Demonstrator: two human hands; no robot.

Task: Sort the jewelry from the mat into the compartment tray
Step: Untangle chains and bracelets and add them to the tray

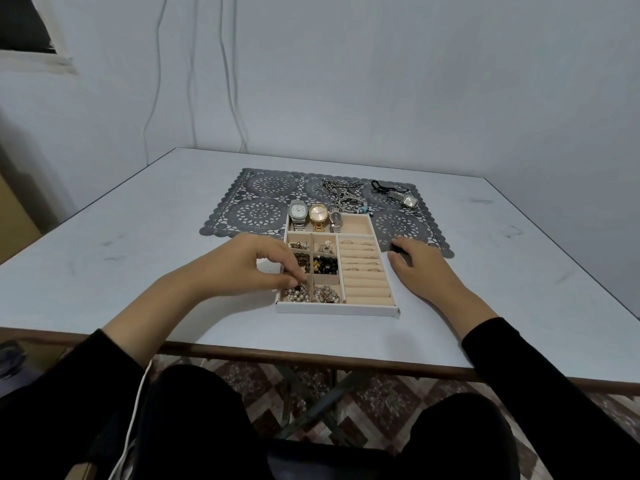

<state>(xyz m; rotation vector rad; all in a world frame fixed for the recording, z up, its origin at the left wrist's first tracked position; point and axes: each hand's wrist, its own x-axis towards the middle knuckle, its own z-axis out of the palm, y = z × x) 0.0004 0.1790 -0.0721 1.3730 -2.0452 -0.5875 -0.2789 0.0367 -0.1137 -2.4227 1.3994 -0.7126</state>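
Note:
The white compartment tray [336,308] with beige lining sits on the table, overlapping the near edge of the dark lace mat [263,199]. Three watches [313,216] lie in its far row. Small compartments hold earrings, dark beads [325,265] and pearl pieces [298,295]; rings sit in the ring rolls [362,263]. My left hand [256,265] is over the tray's near-left compartment, fingertips pinching a small piece among the pearls. My right hand [417,263] rests flat on the table beside the tray's right wall. Silver chains [341,192] and a square watch [405,199] remain on the mat.
The white table [138,237] has a brown front edge, with walls close behind and to the right. A black cord piece [381,186] lies on the mat near the square watch. My dark-clad legs and a white cable are below the table edge.

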